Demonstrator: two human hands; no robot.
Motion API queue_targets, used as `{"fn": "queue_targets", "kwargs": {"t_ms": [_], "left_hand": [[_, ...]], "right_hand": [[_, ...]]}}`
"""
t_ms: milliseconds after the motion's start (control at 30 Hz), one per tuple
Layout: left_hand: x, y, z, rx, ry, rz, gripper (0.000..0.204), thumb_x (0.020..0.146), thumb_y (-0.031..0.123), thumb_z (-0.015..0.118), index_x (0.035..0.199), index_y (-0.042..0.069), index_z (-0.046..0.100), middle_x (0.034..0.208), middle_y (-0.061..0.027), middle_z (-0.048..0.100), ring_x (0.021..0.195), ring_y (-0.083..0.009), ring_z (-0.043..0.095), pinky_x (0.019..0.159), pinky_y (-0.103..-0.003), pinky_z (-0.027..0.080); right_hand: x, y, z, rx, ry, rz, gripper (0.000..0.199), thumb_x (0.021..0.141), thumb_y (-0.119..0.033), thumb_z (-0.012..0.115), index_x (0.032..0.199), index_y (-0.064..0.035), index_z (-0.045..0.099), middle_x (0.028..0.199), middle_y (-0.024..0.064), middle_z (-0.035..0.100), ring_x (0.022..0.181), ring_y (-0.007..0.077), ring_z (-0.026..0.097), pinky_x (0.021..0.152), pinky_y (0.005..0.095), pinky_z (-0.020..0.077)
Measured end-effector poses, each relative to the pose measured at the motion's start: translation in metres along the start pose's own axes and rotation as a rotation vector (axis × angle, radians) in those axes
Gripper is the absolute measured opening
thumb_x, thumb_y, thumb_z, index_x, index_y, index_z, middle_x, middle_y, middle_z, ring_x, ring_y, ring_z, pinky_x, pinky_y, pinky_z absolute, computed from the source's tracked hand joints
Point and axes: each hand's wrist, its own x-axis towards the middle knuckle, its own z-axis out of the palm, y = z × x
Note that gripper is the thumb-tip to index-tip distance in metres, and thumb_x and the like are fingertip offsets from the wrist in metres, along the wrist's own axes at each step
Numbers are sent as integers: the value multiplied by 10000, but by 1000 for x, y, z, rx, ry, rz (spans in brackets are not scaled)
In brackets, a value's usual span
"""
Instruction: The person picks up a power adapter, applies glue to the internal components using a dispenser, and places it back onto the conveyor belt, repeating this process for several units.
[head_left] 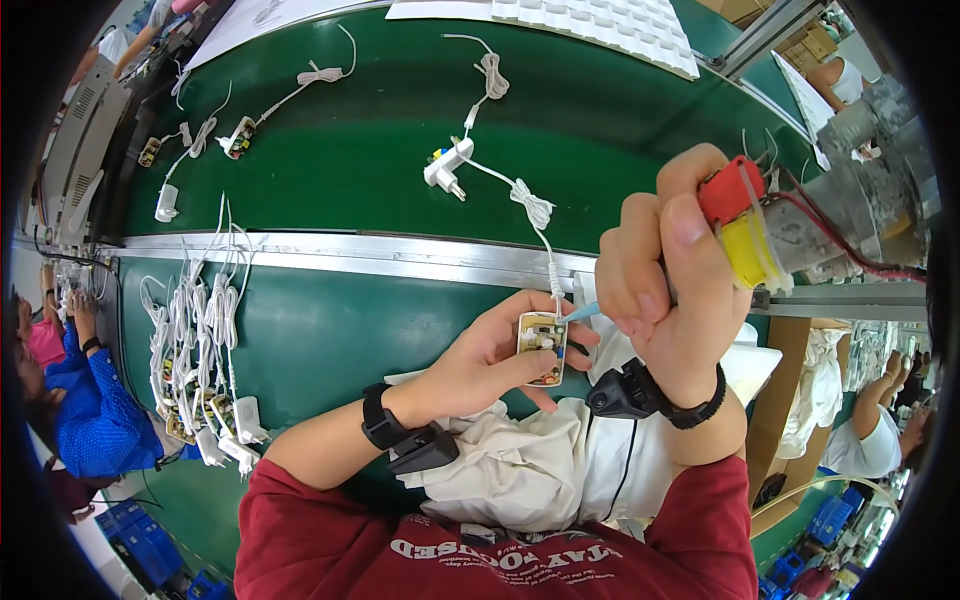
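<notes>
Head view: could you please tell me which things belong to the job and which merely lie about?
Apparently in use:
- circuit board in left hand
- its white cord
- blue-tipped tool in right hand

Apparently lying about:
- white plug adapter
- corded units at left
- white sheet

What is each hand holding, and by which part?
Left hand: open adapter, thumb over near end. Right hand: blue-tipped tool, behind its tip; exact place hidden.

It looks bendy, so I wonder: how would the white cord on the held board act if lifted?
The white cord would probably flop, since it curves and bunches in loops. Near the circuit board it's likely stiffer, because its end looks ribbed.
</notes>
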Motion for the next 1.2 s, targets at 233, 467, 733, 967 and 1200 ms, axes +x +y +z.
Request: {"fn": "queue_targets", "kwargs": {"t_ms": [233,467,733,967,1200], "left_hand": [[0,2,-1,33,43,-31,391,900,33,456,1274,64,348,1230,-118,513,1093,-185,541,722,-293,561],[-4,7,-6,-155,140,16,348,919,90,426,1264,88,385,1208,-102,537,1105,-187,543,711,-317,571],[-4,7,-6,-176,122,14,352,919,89,426,1269,89,385,1215,-105,532,1097,-185,550,710,-323,574],[-1,3,-8,-208,102,21,347,935,113,425,1278,85,376,1215,-112,524,1108,-193,540,754,-343,567],[-1,0,-4,-407,21,41,376,959,202,410,1303,67,338,1233,-120,473,1117,-227,529,889,-415,507]], "right_hand": [[1,-8,3,-109,-6,3,210,934,-248,447,989,-56,384,461,-13,329,343,68,266,330,224,234],[-12,-5,4,-140,-157,19,253,923,-305,486,914,-85,361,455,-3,337,339,75,275,321,227,225],[-12,0,5,-47,-158,28,280,918,-330,498,888,-101,340,454,-5,340,336,76,279,319,228,222],[-13,-2,5,-77,-170,36,281,918,-335,500,894,-107,337,457,-6,342,335,78,281,324,228,231],[-15,1,9,-54,-187,20,296,912,-342,518,884,-113,331,461,-7,343,341,82,288,334,226,245]]}}
